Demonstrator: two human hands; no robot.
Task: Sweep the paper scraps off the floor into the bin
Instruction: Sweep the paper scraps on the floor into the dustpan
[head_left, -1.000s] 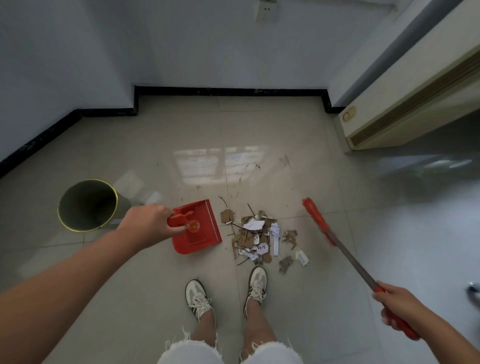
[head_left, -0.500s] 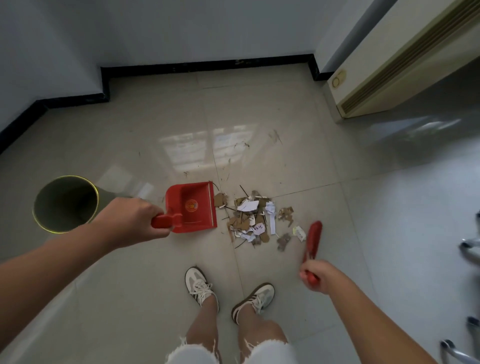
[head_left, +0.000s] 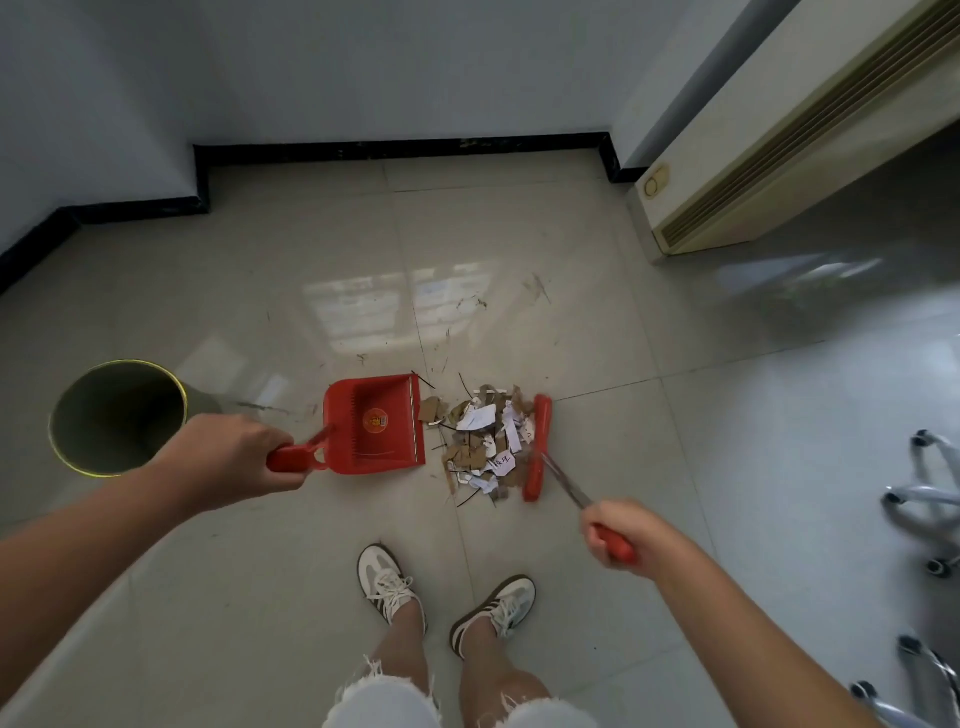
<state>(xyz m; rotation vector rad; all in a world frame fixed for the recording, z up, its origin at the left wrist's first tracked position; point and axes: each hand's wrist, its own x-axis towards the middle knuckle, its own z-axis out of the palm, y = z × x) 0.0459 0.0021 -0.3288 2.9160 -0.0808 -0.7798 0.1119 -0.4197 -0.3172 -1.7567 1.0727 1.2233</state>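
Centrally, the pile of brown and white paper scraps lay on the tiled floor between the red plastic dustpan, its handle clamped in the left hand, and the red broom, gripped by the right hand. At left stood the yellow-rimmed cylindrical bin.

I see left hand gripping red dustpan beside paper scraps; right hand holds broom against pile; bin at left.
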